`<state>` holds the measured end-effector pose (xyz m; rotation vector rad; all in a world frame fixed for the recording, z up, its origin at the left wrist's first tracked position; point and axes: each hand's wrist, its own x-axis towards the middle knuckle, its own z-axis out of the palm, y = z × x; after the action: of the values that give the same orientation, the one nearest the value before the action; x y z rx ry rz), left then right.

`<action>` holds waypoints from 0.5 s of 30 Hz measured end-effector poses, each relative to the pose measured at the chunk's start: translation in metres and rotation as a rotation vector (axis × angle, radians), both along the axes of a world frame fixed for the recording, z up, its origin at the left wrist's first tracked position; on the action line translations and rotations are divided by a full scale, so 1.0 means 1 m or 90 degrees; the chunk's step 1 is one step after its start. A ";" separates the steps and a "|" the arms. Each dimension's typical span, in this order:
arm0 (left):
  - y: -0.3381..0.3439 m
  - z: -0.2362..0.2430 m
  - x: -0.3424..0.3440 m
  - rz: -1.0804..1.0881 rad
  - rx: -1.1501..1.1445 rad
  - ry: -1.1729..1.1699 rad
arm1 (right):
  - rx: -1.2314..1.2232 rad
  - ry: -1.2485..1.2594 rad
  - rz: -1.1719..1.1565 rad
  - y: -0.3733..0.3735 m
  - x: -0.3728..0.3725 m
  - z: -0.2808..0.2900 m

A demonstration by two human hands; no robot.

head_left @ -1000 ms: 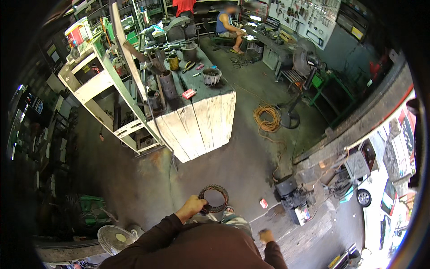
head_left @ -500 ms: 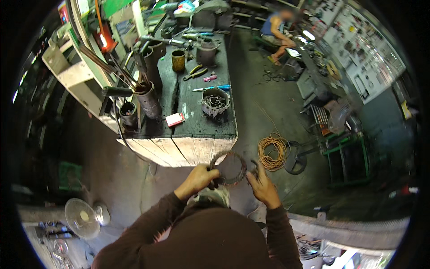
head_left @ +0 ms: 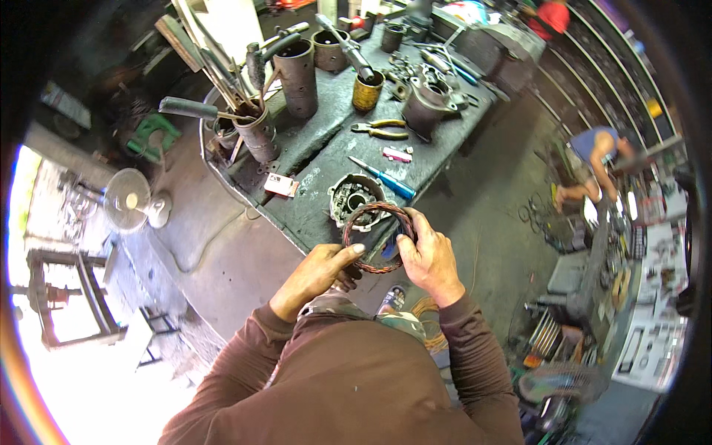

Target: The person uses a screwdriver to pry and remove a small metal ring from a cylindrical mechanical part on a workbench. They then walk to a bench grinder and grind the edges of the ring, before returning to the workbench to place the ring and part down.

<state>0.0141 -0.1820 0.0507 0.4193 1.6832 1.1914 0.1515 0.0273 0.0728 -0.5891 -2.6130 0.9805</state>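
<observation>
A reddish-brown ring-shaped wire coil [head_left: 378, 269] is held up in front of me, over the near edge of the bench. My left hand [head_left: 315, 276] pinches its left side, thumb on top and fingers curled beneath. My right hand [head_left: 432, 259] grips the right side, its thumb along the inner edge. Just behind the ring sits a round metal housing [head_left: 337, 194] with a hub inside, partly covered by the coil. A blue-handled screwdriver [head_left: 393, 182] lies beside the housing.
On the dark bench [head_left: 315, 211] are a small red-and-white box [head_left: 280, 185], pliers [head_left: 386, 130], a rusty yellow can [head_left: 368, 95] and several metal cylinders [head_left: 295, 85]. A standing fan [head_left: 127, 200] is at left. To the right, another person [head_left: 593, 152] bends beside a cluttered worktable.
My view has turned, and the bench now appears closer. My right hand, which was beside the ring with fingers apart, has closed on it. The ring now overlaps the housing in view.
</observation>
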 end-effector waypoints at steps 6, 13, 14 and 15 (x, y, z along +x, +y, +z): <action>-0.014 0.017 0.014 0.300 -0.022 0.037 | 0.025 -0.048 0.213 0.065 -0.061 0.012; 0.012 0.003 0.013 0.434 0.089 0.103 | 0.012 -0.114 0.372 0.091 -0.126 -0.003; 0.017 0.001 0.012 0.447 0.092 0.099 | -0.001 -0.160 0.386 0.094 -0.134 -0.005; 0.022 -0.001 0.014 0.450 0.094 0.099 | 0.000 -0.137 0.418 0.097 -0.140 -0.008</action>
<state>0.0279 -0.1597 0.0502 -0.0146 1.9561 1.8376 0.0119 0.1241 0.0652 0.2094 -3.0713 1.1350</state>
